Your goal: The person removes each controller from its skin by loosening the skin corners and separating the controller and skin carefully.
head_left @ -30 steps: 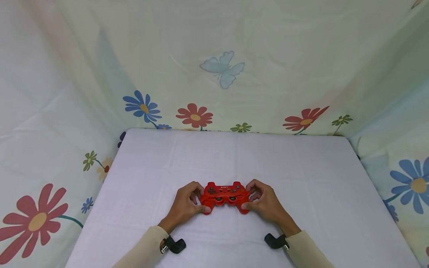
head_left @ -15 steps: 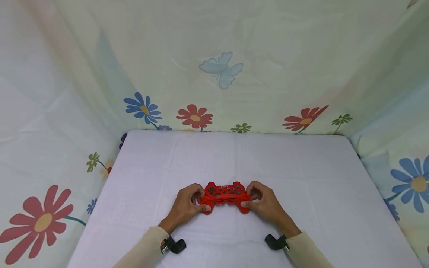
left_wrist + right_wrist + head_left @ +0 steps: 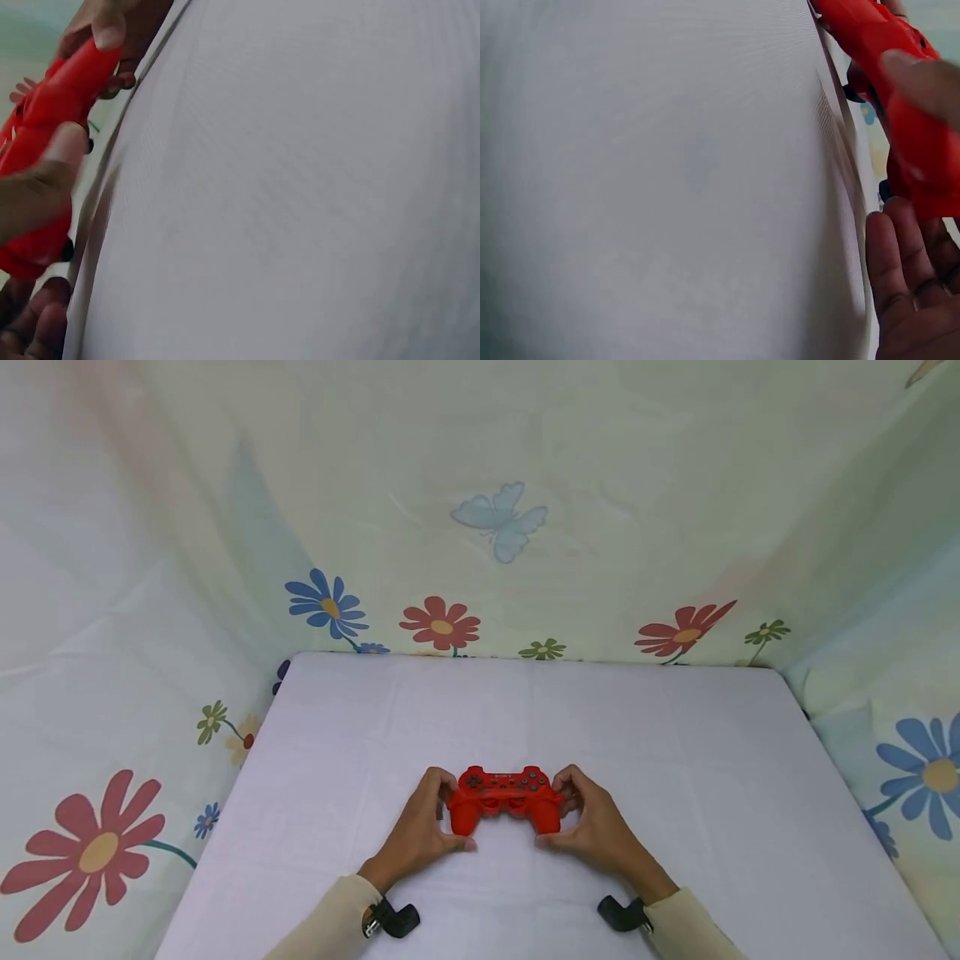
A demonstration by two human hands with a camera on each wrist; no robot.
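A red game controller [image 3: 504, 785] with "SONY" lettering is held between both hands over the white table. What looks like a red cover [image 3: 465, 814] spans its lower half and handles, and the dark thumbsticks show only partly. My left hand [image 3: 422, 818] grips the left side, its thumb at the lower end of the handle and its fingers curled at the edge. On the opposite side my right hand [image 3: 596, 822] holds the controller in a mirrored grip. Both wrist views show a thumb against the red controller [image 3: 71, 90], also seen as a red controller [image 3: 922, 142] on the right.
The white cloth-covered table [image 3: 360, 718] spreads around the hands. Behind it hangs a pale curtain [image 3: 600, 510] printed with flowers and a butterfly, which also closes in both sides. Each wrist carries a black camera mount [image 3: 397, 918].
Both thumbs have shifted from the handles' upper faces down to their lower ends. More plain red now covers the handles, and the thumbsticks show less than before.
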